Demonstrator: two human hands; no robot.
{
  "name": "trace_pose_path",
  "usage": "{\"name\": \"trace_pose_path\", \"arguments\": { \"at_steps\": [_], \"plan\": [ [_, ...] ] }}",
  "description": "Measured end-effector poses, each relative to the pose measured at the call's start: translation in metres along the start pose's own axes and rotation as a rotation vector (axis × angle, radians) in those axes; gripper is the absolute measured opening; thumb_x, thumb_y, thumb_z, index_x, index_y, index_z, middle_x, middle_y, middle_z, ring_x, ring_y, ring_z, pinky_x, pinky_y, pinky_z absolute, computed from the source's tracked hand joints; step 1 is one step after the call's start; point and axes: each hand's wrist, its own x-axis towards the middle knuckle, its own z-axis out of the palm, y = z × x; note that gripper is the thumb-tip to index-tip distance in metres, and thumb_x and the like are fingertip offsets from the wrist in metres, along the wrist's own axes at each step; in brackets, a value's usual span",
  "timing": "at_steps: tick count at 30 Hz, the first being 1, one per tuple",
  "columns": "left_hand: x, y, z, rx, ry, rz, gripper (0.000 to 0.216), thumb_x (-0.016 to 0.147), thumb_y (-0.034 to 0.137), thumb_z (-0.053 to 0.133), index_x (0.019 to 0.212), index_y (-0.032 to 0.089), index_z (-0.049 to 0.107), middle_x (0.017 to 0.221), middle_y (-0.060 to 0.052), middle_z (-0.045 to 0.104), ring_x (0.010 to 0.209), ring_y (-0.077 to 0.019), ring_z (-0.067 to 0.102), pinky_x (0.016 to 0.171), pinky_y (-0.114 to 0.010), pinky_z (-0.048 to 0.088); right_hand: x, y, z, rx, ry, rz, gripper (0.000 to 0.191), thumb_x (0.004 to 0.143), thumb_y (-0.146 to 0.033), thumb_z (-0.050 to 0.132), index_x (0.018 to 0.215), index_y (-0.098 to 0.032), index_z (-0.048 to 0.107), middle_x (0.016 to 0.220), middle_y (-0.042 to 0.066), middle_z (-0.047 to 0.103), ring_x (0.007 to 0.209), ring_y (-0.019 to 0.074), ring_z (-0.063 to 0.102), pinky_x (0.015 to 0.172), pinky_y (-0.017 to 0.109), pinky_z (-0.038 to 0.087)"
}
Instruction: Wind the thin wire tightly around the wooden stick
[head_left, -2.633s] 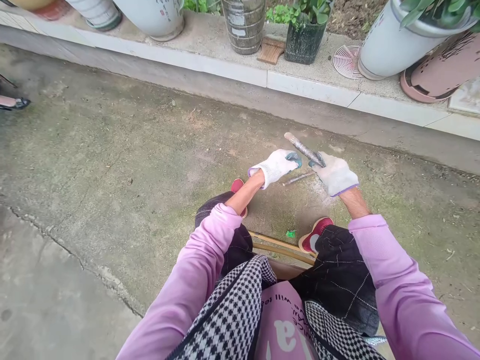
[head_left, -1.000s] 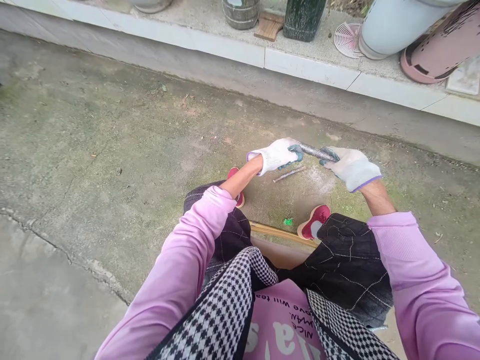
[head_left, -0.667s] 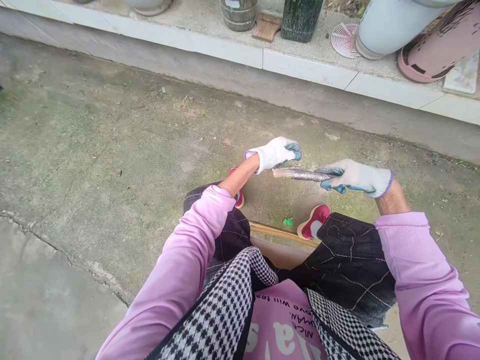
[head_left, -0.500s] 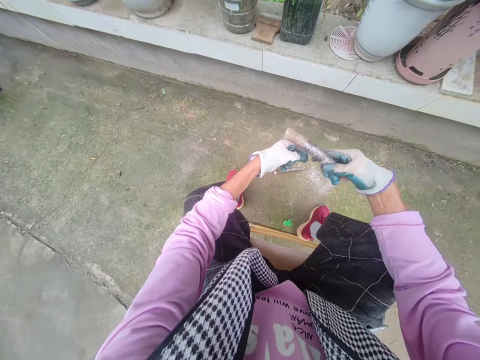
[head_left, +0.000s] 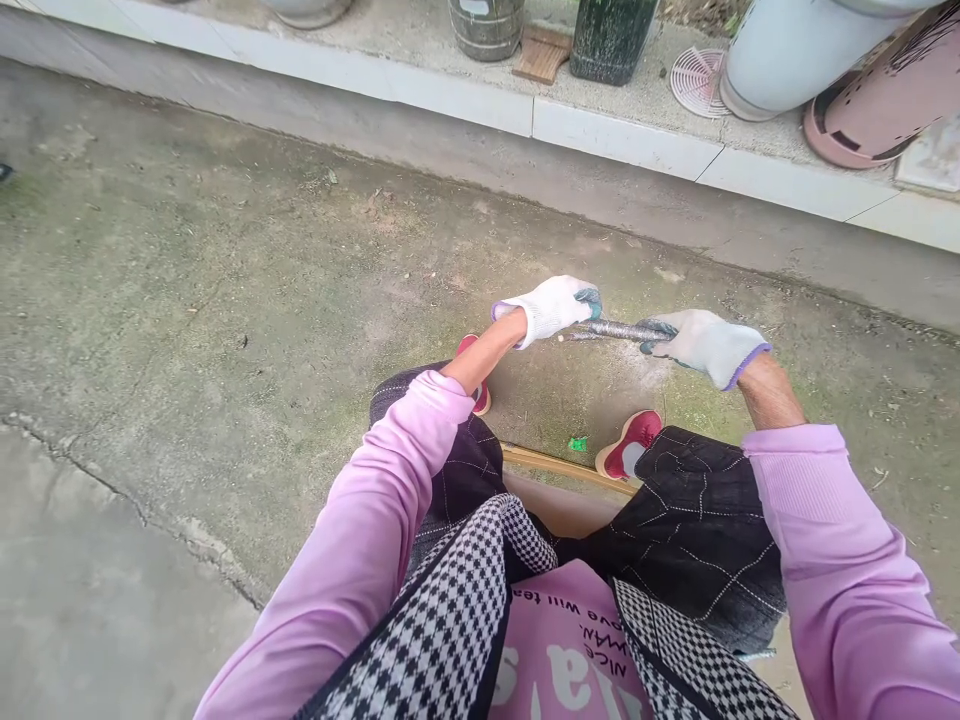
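White knit gloves (head_left: 551,306), teal-fingered (purple at the cuffs (head_left: 748,366)); a slender silver-grey rod (head_left: 621,331); lilac-pink cloth sleeves (head_left: 825,520); at six o'clock, a black-and-white houndstooth cloth garment (head_left: 435,620); at four, black trousers (head_left: 705,500) gridded with white dashes; at two, a pink cylindrical pot (head_left: 892,90).

the ground (head_left: 225,270) is worn concrete, grey-brown with a greenish tinge in places. a jagged crack (head_left: 120,490) runs across its lower left, and beyond it the surface looks smoother and greyer. along the far edge of the ground stands a low wall (head_left: 435,145), topped by a rough ledge (head_left: 397,40) with white tiles (head_left: 465,95) along its front edge. toward the ledge's right end are a white pot (head_left: 802,55) and a pink pot (head_left: 892,85); near its middle, a dark planter (head_left: 611,40) and a grey ribbed container (head_left: 486,25), both cut off. the light is soft and even.
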Motion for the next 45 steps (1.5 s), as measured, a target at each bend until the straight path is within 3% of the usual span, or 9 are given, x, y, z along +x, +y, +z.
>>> {"name": "trace_pose_path", "arguments": {
  "at_steps": [5,12,17,23,27,31,36,40,45],
  "plan": [
    [0.008,-0.001,0.007,-0.204,-0.087,0.039,0.010,0.083,0.012,0.072,0.088,0.016,0.080,0.089,-0.001,0.079,0.086,-0.0149,0.066,0.086,-0.024,0.055,-0.031,-0.004,-0.008,0.483,-0.208,-0.045,0.053,0.075,-0.056,0.092,0.114,-0.021,0.093,0.081,0.003,0.076,0.065,0.0178,0.060,0.057,0.030,0.045],
    [0.001,0.008,0.003,-0.383,-0.114,-0.038,0.020,0.092,0.019,0.076,0.108,0.014,0.086,0.072,0.002,0.067,0.056,-0.0107,0.047,0.058,-0.026,0.042,-0.040,-0.014,-0.017,0.756,-0.026,-0.081,0.063,0.066,-0.057,0.097,0.117,-0.020,0.092,0.080,0.002,0.074,0.065,0.0174,0.059,0.056,0.030,0.049],
    [-0.001,-0.003,0.014,-0.344,-0.151,-0.086,0.008,0.100,0.015,0.074,0.093,0.019,0.078,0.067,0.003,0.057,0.060,-0.0127,0.040,0.063,-0.033,0.035,-0.031,-0.014,-0.009,0.748,-0.046,-0.100,0.056,0.070,-0.056,0.102,0.111,-0.020,0.088,0.081,0.002,0.075,0.065,0.0155,0.061,0.055,0.027,0.052],
    [0.003,-0.011,0.025,-0.191,-0.115,-0.309,0.042,0.100,0.015,0.078,0.070,0.025,0.050,0.061,0.002,0.048,0.065,-0.0146,0.038,0.070,-0.037,0.034,-0.023,-0.035,0.008,0.773,-0.045,-0.057,0.048,0.078,-0.060,0.100,0.098,-0.023,0.077,0.071,-0.001,0.062,0.056,0.0138,0.050,0.046,0.028,0.044],
    [-0.004,0.007,0.023,-0.244,-0.107,-0.232,0.022,0.101,0.015,0.071,0.081,0.022,0.064,0.063,0.001,0.053,0.063,-0.0153,0.048,0.067,-0.034,0.042,-0.014,-0.041,0.014,0.664,0.214,-0.061,0.043,0.085,-0.054,0.089,0.114,-0.022,0.084,0.073,-0.001,0.065,0.061,0.0171,0.056,0.054,0.029,0.047],
    [-0.010,0.019,0.023,-0.225,-0.138,-0.180,0.014,0.105,0.014,0.064,0.103,0.019,0.076,0.066,0.003,0.057,0.060,-0.0143,0.051,0.063,-0.031,0.045,0.001,-0.033,0.014,0.205,0.430,-0.005,0.034,0.096,-0.045,0.078,0.122,-0.027,0.091,0.099,0.007,0.088,0.096,0.0308,0.081,0.075,0.033,0.058],
    [-0.010,0.016,0.020,-0.126,-0.115,-0.199,0.008,0.107,0.021,0.067,0.099,0.021,0.071,0.066,0.004,0.056,0.057,-0.0142,0.052,0.059,-0.029,0.044,0.014,-0.023,0.011,-0.243,0.307,0.083,0.045,0.106,-0.039,0.069,0.145,-0.027,0.088,0.132,0.017,0.091,0.115,0.0397,0.084,0.086,0.041,0.059],
    [-0.008,0.013,0.011,-0.027,-0.099,-0.131,0.013,0.102,0.018,0.068,0.090,0.022,0.068,0.068,0.004,0.055,0.060,-0.0146,0.051,0.062,-0.029,0.044,0.011,-0.021,0.011,-0.262,0.113,0.093,0.033,0.101,-0.031,0.074,0.128,-0.023,0.092,0.108,0.016,0.090,0.091,0.0350,0.081,0.074,0.039,0.053],
    [-0.005,0.011,0.007,-0.014,-0.090,-0.119,0.012,0.103,0.014,0.067,0.093,0.019,0.072,0.072,0.004,0.057,0.064,-0.0120,0.047,0.062,-0.027,0.039,-0.011,-0.018,0.006,0.116,-0.201,-0.016,0.023,0.088,-0.028,0.085,0.106,-0.017,0.092,0.071,0.004,0.072,0.062,0.0199,0.061,0.060,0.035,0.042]
  ]
}}
